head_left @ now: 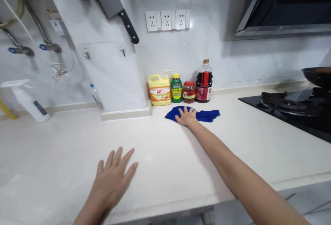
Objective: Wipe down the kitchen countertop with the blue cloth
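Observation:
My right hand (185, 116) reaches far across the white countertop (64, 156) and lies flat, fingers spread, on a blue cloth (207, 115) near the back wall. My left hand (113, 175) rests palm down on the counter close to the front edge, fingers apart, holding nothing.
Behind the cloth stand a yellow detergent jug (159, 90), a green bottle (176, 88), a red-lidded jar (189, 92) and a dark sauce bottle (204, 82). A gas hob (292, 108) with a pan (318, 75) is at right. A spray bottle (26, 99) lies at left; a cleaver (113, 4) hangs above.

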### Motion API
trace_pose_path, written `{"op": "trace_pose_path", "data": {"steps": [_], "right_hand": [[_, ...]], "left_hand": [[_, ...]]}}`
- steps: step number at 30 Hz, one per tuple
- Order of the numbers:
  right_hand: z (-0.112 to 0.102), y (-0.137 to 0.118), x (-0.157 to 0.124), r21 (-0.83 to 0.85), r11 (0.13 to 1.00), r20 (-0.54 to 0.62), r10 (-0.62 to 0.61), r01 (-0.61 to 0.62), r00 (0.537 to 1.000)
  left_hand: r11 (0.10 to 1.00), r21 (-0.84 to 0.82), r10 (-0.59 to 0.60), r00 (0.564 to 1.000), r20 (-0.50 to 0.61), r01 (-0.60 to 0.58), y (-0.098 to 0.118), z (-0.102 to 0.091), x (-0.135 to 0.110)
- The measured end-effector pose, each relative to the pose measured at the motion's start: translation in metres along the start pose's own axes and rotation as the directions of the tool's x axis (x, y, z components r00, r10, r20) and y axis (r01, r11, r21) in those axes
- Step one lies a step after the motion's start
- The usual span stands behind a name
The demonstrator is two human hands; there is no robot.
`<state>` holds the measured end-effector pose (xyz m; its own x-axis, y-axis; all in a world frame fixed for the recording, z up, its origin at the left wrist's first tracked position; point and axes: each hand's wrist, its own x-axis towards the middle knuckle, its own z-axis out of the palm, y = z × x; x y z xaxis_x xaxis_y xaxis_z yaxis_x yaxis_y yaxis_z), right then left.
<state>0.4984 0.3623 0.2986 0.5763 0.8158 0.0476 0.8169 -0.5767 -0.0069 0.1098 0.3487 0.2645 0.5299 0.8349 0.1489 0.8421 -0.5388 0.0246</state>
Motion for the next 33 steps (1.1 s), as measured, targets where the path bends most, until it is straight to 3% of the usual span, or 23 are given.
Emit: {"op": "trace_pose_path", "data": {"steps": [4, 7, 12, 17, 21, 23, 25, 28, 33], "right_hand": [[0.001, -0.081, -0.027, 0.027, 0.969, -0.075, -0.242, 0.244, 0.967], [0.000, -0.108, -0.052, 0.032, 0.932, -0.097, -0.356, 0.361, 0.929], [-0.006, -0.107, -0.109, 0.004, 0.864, -0.098, -0.501, 0.504, 0.860], [-0.017, -0.090, -0.188, -0.048, 0.745, -0.135, -0.665, 0.665, 0.735], [-0.022, -0.061, -0.236, 0.007, 0.658, -0.159, -0.743, 0.753, 0.651], [-0.021, -0.038, -0.247, 0.061, 0.653, -0.159, -0.740, 0.755, 0.653], [-0.017, -0.009, -0.250, 0.106, 0.688, -0.159, -0.701, 0.718, 0.696], [-0.007, 0.045, -0.244, 0.116, 0.792, -0.196, -0.574, 0.600, 0.795], [0.015, 0.164, -0.228, -0.047, 0.945, -0.282, -0.323, 0.323, 0.903]], "left_hand": [[0.998, -0.035, -0.052, 0.987, 0.149, 0.058, 0.013, -0.018, -0.004], [0.994, -0.086, -0.051, 0.986, 0.156, 0.065, 0.016, -0.025, -0.006], [0.978, -0.189, -0.072, 0.994, 0.080, 0.086, 0.013, -0.019, -0.003], [0.948, -0.299, -0.098, 0.994, 0.052, 0.110, 0.014, -0.019, -0.005], [0.969, -0.237, -0.056, 0.997, 0.056, 0.068, 0.014, -0.024, -0.009], [0.979, -0.195, -0.052, 0.996, 0.068, 0.064, 0.014, -0.025, -0.010], [0.981, -0.176, -0.067, 0.994, 0.083, 0.081, 0.012, -0.024, -0.010], [0.982, -0.171, -0.062, 0.994, 0.087, 0.076, 0.009, -0.020, -0.008], [0.986, -0.150, -0.058, 0.995, 0.078, 0.069, 0.008, -0.016, -0.005]]}}
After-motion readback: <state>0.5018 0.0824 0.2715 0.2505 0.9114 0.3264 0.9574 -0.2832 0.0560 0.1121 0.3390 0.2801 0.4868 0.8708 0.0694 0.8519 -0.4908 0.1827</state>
